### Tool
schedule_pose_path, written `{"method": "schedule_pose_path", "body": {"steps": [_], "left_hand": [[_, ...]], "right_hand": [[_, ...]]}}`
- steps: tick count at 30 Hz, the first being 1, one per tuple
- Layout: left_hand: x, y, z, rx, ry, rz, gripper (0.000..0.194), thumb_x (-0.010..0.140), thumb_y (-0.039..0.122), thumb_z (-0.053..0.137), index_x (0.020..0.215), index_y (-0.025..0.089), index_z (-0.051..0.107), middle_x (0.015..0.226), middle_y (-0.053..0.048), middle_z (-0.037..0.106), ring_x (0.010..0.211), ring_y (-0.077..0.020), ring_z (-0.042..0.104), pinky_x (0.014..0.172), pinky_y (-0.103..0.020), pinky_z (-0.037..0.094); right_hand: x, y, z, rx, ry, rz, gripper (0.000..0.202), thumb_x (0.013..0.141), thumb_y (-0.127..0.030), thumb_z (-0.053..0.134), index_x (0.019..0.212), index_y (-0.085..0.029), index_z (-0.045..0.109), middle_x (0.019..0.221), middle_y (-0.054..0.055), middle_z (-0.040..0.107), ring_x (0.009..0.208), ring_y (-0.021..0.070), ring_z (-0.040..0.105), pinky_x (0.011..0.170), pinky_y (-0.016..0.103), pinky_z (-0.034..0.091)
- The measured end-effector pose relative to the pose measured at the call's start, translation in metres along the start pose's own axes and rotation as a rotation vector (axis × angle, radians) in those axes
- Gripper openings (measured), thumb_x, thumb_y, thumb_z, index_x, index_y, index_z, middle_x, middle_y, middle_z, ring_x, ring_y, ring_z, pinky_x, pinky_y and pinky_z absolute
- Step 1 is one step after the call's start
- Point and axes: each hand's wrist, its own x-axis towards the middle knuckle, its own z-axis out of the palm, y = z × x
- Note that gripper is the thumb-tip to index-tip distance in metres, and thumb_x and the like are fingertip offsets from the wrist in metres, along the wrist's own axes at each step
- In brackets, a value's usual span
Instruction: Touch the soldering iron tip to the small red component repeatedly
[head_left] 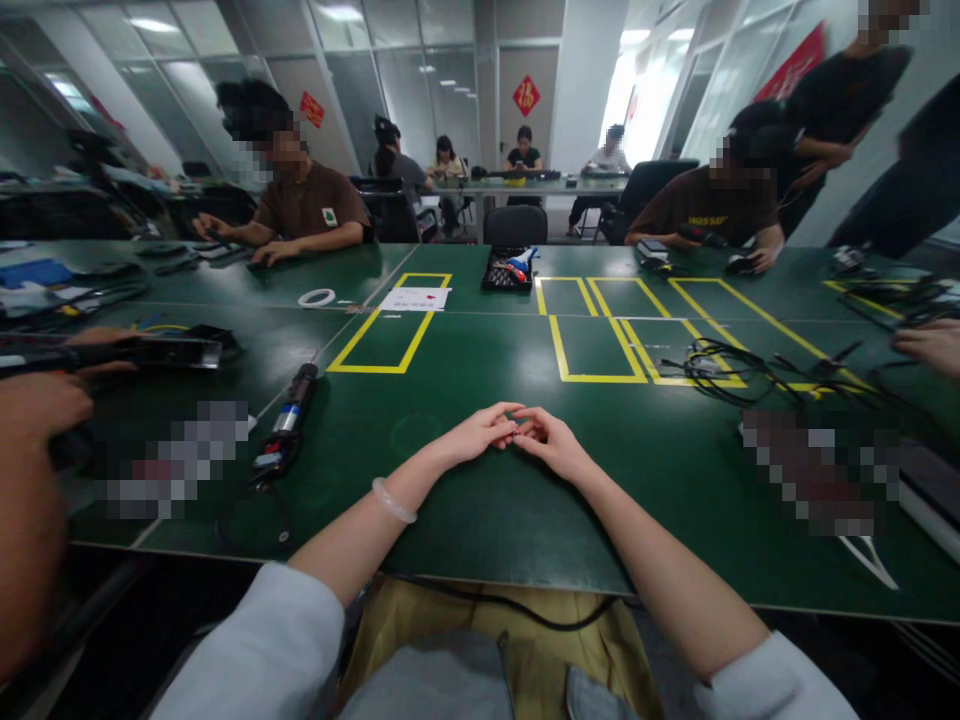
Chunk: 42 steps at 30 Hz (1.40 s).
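My left hand (480,434), with a pale bracelet (393,501) on its wrist, rests over the green table in front of me. Its fingers are drawn together and meet those of my right hand (556,446). Both hands are closed in a pinch at the fingertips. A tiny reddish spot shows between them, too small to name. Left of my hands lies a dark, stick-shaped device (289,420) with a silver and blue band, its lower part opened and a cable trailing from it.
Yellow tape outlines (600,378) mark the green table (480,540). Farther back stand a black tray (507,270) of small items, a paper sheet (416,299) and a white tape roll (316,298). Black cables (720,370) lie right. Co-workers sit around; one's arm (34,450) reaches in at left.
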Motion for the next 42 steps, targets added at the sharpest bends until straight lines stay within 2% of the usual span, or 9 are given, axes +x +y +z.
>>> {"method": "schedule_pose_path", "body": {"steps": [4,10,14,17,21,29,36,39,42], "left_hand": [[0.002,-0.01,0.005,-0.068,0.02,-0.005,0.054,0.083,0.041,0.057,0.129,0.014,0.048,0.073,0.001,0.057,0.064,-0.0088,0.052,0.064,-0.024,0.042],[0.001,-0.014,0.005,-0.193,0.103,-0.098,0.034,0.081,0.044,0.061,0.095,0.013,0.056,0.074,-0.003,0.064,0.068,-0.0108,0.06,0.071,-0.028,0.048],[-0.001,-0.015,0.005,-0.181,0.093,-0.087,0.033,0.075,0.039,0.069,0.09,0.013,0.056,0.075,-0.003,0.065,0.07,-0.0113,0.061,0.072,-0.028,0.048],[-0.002,-0.018,0.004,-0.196,0.097,-0.056,0.033,0.073,0.037,0.071,0.09,0.013,0.056,0.076,-0.002,0.064,0.072,-0.0105,0.061,0.073,-0.027,0.048],[-0.002,-0.021,0.003,-0.209,0.109,-0.014,0.036,0.069,0.031,0.075,0.093,0.014,0.056,0.081,-0.001,0.061,0.074,-0.0095,0.059,0.073,-0.026,0.047],[-0.005,-0.015,0.005,-0.184,0.141,-0.032,0.033,0.068,0.028,0.074,0.09,0.013,0.056,0.085,-0.002,0.061,0.077,-0.0095,0.058,0.076,-0.026,0.044],[-0.004,-0.018,0.003,-0.169,0.116,-0.004,0.033,0.067,0.027,0.074,0.091,0.014,0.055,0.09,-0.003,0.063,0.081,-0.011,0.06,0.078,-0.027,0.044],[-0.006,-0.016,-0.003,-0.105,0.091,-0.007,0.036,0.068,0.028,0.073,0.097,0.014,0.056,0.096,-0.006,0.063,0.088,-0.0137,0.061,0.084,-0.03,0.045],[-0.018,-0.008,-0.021,0.099,0.096,-0.053,0.045,0.071,0.033,0.069,0.109,0.014,0.056,0.105,-0.009,0.062,0.094,-0.0165,0.06,0.089,-0.035,0.046]], "right_hand": [[-0.001,-0.001,0.001,-0.027,-0.02,-0.007,0.023,0.082,-0.034,0.06,0.095,-0.016,0.059,0.077,0.001,0.064,0.062,0.011,0.053,0.062,0.024,0.043],[-0.001,0.003,0.0,-0.083,0.045,-0.014,0.023,0.082,-0.035,0.061,0.096,-0.017,0.06,0.08,0.001,0.064,0.064,0.0112,0.053,0.061,0.023,0.041],[-0.001,0.005,0.001,-0.133,0.069,-0.028,0.022,0.082,-0.034,0.061,0.097,-0.018,0.06,0.079,0.0,0.063,0.064,0.0113,0.053,0.061,0.024,0.042],[0.0,0.006,0.002,-0.098,0.082,-0.013,0.026,0.083,-0.037,0.059,0.1,-0.018,0.057,0.078,0.0,0.062,0.065,0.0117,0.054,0.062,0.024,0.043],[0.0,0.006,0.002,-0.097,0.106,-0.013,0.022,0.086,-0.04,0.056,0.089,-0.018,0.056,0.076,0.0,0.06,0.067,0.0125,0.055,0.063,0.025,0.044],[0.0,0.005,0.001,-0.156,0.094,-0.033,0.02,0.079,-0.028,0.061,0.096,-0.018,0.058,0.083,0.001,0.062,0.069,0.0123,0.055,0.063,0.024,0.043],[0.0,0.004,0.0,-0.205,0.09,-0.02,0.016,0.078,-0.026,0.061,0.091,-0.018,0.06,0.079,0.001,0.062,0.071,0.0135,0.057,0.065,0.026,0.044],[-0.001,0.005,0.0,-0.217,0.099,-0.017,0.015,0.078,-0.026,0.061,0.091,-0.018,0.06,0.079,0.001,0.062,0.07,0.0136,0.057,0.066,0.026,0.044],[-0.001,0.006,-0.001,-0.221,0.087,-0.003,0.017,0.079,-0.025,0.06,0.093,-0.017,0.061,0.078,0.001,0.062,0.069,0.0132,0.056,0.065,0.026,0.044]]}}
